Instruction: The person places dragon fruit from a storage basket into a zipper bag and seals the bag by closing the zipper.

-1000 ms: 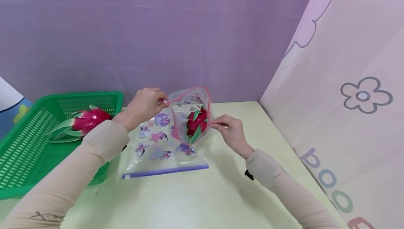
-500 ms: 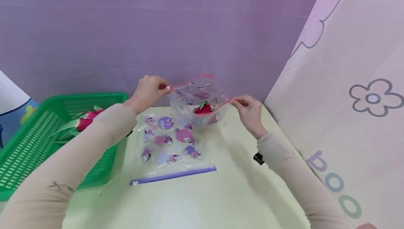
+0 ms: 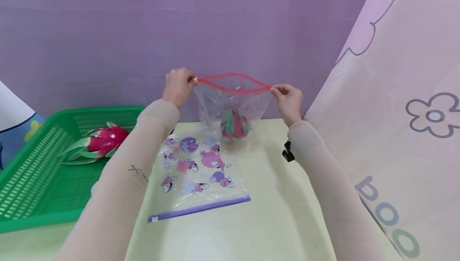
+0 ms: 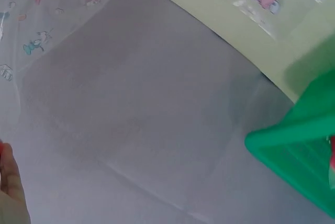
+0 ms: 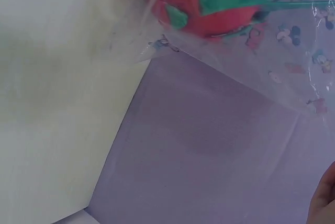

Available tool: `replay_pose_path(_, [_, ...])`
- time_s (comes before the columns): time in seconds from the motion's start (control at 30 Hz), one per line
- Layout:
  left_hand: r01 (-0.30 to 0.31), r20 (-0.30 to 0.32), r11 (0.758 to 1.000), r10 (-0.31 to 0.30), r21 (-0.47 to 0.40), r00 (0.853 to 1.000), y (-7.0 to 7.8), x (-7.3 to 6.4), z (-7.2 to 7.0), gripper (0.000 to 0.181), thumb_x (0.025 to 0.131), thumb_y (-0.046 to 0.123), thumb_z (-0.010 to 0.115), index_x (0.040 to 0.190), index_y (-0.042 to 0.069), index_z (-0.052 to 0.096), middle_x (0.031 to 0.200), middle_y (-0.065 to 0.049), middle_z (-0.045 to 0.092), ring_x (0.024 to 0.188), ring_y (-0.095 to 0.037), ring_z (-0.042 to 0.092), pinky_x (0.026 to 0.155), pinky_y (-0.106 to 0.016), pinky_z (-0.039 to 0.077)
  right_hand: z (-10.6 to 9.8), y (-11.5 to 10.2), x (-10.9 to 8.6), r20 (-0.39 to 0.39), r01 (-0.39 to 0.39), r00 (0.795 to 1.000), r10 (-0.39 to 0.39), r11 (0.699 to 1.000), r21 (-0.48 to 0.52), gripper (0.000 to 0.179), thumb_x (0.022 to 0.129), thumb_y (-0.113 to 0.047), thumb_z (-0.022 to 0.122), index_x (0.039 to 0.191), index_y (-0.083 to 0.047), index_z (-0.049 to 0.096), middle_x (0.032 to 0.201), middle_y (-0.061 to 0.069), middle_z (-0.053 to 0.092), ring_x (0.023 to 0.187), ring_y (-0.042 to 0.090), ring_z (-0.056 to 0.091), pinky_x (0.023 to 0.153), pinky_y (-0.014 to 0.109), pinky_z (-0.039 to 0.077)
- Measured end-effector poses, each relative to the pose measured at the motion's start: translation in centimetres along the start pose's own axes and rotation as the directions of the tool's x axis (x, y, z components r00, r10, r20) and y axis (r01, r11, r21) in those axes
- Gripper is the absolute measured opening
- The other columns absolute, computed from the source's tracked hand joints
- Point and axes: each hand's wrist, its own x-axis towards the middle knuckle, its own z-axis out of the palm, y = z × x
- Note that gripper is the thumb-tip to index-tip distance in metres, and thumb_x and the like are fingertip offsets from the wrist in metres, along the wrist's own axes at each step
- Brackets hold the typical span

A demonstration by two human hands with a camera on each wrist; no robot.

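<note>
In the head view a clear printed zip bag (image 3: 215,103) with a red seal hangs upright between my hands, its mouth parted. A dragon fruit (image 3: 234,125) sits at the bottom of it, red with green scales. My left hand (image 3: 178,85) pinches the left end of the seal at the slider. At the other end, my right hand (image 3: 289,100) pinches the corner between thumb and fingers. The right wrist view shows the dragon fruit (image 5: 220,12) through the plastic. Only the edge of the left hand (image 4: 11,187) appears in the left wrist view.
A second printed zip bag (image 3: 201,173) with a purple seal lies flat on the pale table (image 3: 266,197). At the left stands a green basket (image 3: 64,185) holding another dragon fruit (image 3: 108,140). A purple backdrop (image 3: 230,25) rises behind; a pale printed sheet (image 3: 395,153) borders the right.
Both hands have risen and drawn apart, lifting the red-sealed bag upright. Its wide round mouth has narrowed to a slit, and the dragon fruit has settled at the bottom.
</note>
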Motion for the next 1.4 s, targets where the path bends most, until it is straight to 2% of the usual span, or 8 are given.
replay_pose_path(0.17, [0.021, -0.063, 1.000, -0.021, 0.007, 0.998, 0.3, 0.2, 0.4, 0.018, 0.087, 0.020, 0.063, 0.097, 0.007, 0.071, 0.095, -0.012, 0.067, 0.089, -0.029, 0.062, 0.081, -0.043, 0.047, 0.4, -0.4, 0.5, -0.015, -0.054, 0.998, 0.055, 0.998, 0.029, 0.024, 0.080, -0.029, 0.068, 0.090, -0.008, 0.069, 0.077, -0.007, 0.062, 0.073, 0.005, 0.053, 0.062, 0.018, 0.041])
replay_pose_path(0.3, [0.041, -0.123, 0.999, -0.045, -0.035, 0.991, 0.7, 0.6, 0.1, 0.018, 0.087, 0.019, 0.063, 0.097, 0.007, 0.071, 0.093, -0.012, 0.067, 0.089, -0.030, 0.061, 0.081, -0.044, 0.045, 0.2, -1.3, 0.9, -0.044, -0.035, 0.998, 0.038, 0.996, 0.079, 0.014, 0.080, -0.024, 0.069, 0.084, -0.010, 0.069, 0.075, -0.007, 0.062, 0.071, 0.005, 0.054, 0.063, 0.017, 0.042])
replay_pose_path(0.4, [0.058, -0.119, 0.997, -0.064, -0.053, 0.991, 0.9, 0.9, -0.6, 0.019, 0.087, 0.020, 0.063, 0.098, 0.007, 0.071, 0.093, -0.012, 0.067, 0.089, -0.030, 0.060, 0.084, -0.043, 0.043, 0.0, -2.1, 1.4, -0.061, -0.014, 0.998, 0.021, 0.993, 0.114, 0.007, 0.080, -0.021, 0.070, 0.077, -0.014, 0.069, 0.072, -0.007, 0.060, 0.069, 0.005, 0.054, 0.062, 0.017, 0.043])
replay_pose_path(0.6, [0.101, 0.060, 0.987, -0.094, -0.128, 0.994, 1.9, 0.9, -3.1, 0.023, 0.088, 0.023, 0.061, 0.101, 0.007, 0.070, 0.097, -0.011, 0.069, 0.092, -0.025, 0.059, 0.087, -0.040, 0.042, -1.5, -3.5, 1.8, -0.045, -0.042, 0.998, 0.049, 0.988, 0.148, 0.006, 0.080, -0.019, 0.070, 0.075, -0.017, 0.069, 0.069, -0.010, 0.059, 0.068, 0.005, 0.054, 0.062, 0.017, 0.042])
replay_pose_path(0.83, [0.147, 0.269, 0.966, -0.086, -0.215, 0.959, 2.6, -0.9, -5.6, 0.024, 0.089, 0.025, 0.060, 0.104, 0.007, 0.068, 0.099, -0.011, 0.067, 0.086, -0.021, 0.059, 0.074, -0.034, 0.046, -4.8, -4.3, 0.7, 0.053, -0.114, 0.993, 0.109, 0.989, 0.098, 0.005, 0.082, -0.021, 0.068, 0.081, -0.017, 0.067, 0.072, -0.011, 0.059, 0.072, 0.004, 0.055, 0.070, 0.021, 0.043])
replay_pose_path(1.13, [0.125, 0.348, 0.966, -0.039, -0.227, 0.936, 3.2, -4.6, -7.6, 0.021, 0.086, 0.021, 0.064, 0.100, 0.006, 0.068, 0.092, -0.011, 0.067, 0.082, -0.021, 0.058, 0.069, -0.033, 0.046, -7.2, -3.6, -1.6, 0.184, -0.079, 0.980, 0.072, 0.996, 0.030, 0.011, 0.083, -0.022, 0.068, 0.086, -0.012, 0.068, 0.068, -0.015, 0.061, 0.070, 0.003, 0.057, 0.067, 0.015, 0.045])
replay_pose_path(1.23, [0.105, 0.352, 0.969, -0.020, -0.225, 0.936, 3.1, -5.8, -7.5, 0.020, 0.086, 0.020, 0.065, 0.099, 0.007, 0.069, 0.089, -0.010, 0.067, 0.079, -0.020, 0.059, 0.068, -0.033, 0.046, -7.4, -2.9, -2.4, 0.216, -0.067, 0.974, 0.065, 0.998, 0.002, 0.019, 0.084, -0.025, 0.067, 0.091, -0.007, 0.067, 0.070, -0.016, 0.062, 0.073, 0.005, 0.059, 0.069, 0.016, 0.045])
replay_pose_path(1.4, [0.099, 0.361, 0.968, -0.010, -0.229, 0.932, 2.7, -7.3, -6.8, 0.018, 0.086, 0.018, 0.065, 0.098, 0.007, 0.069, 0.085, -0.009, 0.067, 0.072, -0.019, 0.058, 0.062, -0.031, 0.046, -6.8, -1.9, -3.2, 0.232, -0.097, 0.969, 0.089, 0.995, 0.025, 0.010, 0.083, -0.023, 0.068, 0.084, -0.013, 0.068, 0.070, -0.016, 0.062, 0.073, 0.004, 0.062, 0.073, 0.016, 0.046])
